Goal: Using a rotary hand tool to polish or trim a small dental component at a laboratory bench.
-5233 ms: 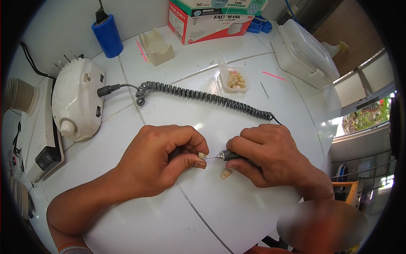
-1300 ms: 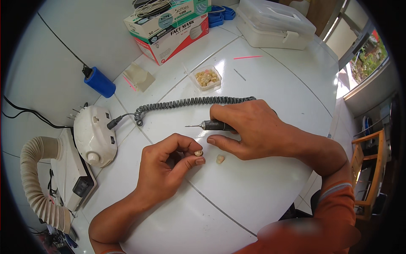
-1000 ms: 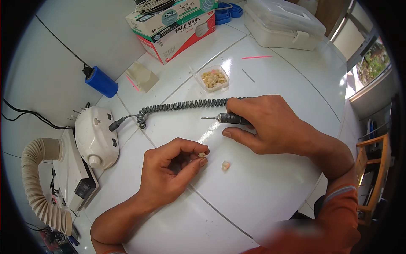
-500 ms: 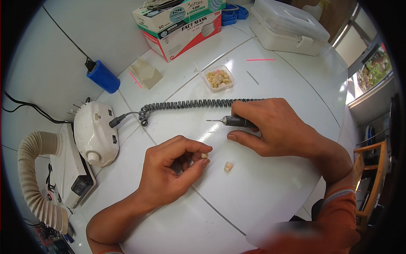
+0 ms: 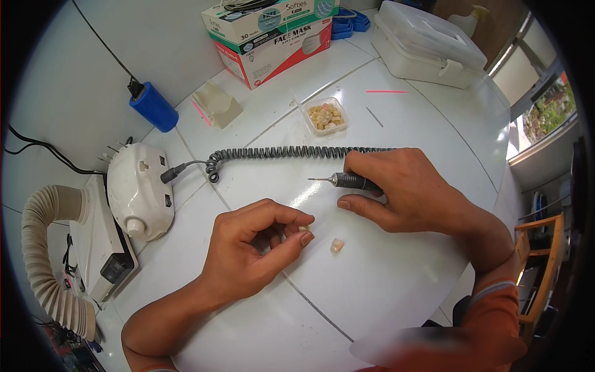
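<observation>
Between the thumb and index finger of my left hand [image 5: 257, 248] is a small cream tooth-like piece [image 5: 303, 228], mostly covered by the fingertips. My right hand [image 5: 406, 189] is closed around a dark rotary handpiece [image 5: 354, 181], whose thin metal bur [image 5: 320, 179] points left. The bur is apart from the held piece. Another tooth-like piece [image 5: 336, 245], cream with a pinkish side, lies on the white tiled table [image 5: 396, 285] just right of my left fingertips. A grey coiled cord [image 5: 279, 152] runs from behind my right hand to a white control box [image 5: 141, 192] on the left.
A clear tub [image 5: 325, 116] of similar pieces stands beyond my hands. Farther back are mask boxes [image 5: 273, 56] and a white lidded case [image 5: 427, 46]. At left are a ribbed hose [image 5: 40, 229] and a blue cylinder [image 5: 154, 107]. Pink [image 5: 387, 92] and grey [image 5: 374, 116] sticks lie right of the tub.
My view has shifted slightly, so the whole scene sits a little differently. Both hands keep their holds, and the loose piece stays in its place on the table.
</observation>
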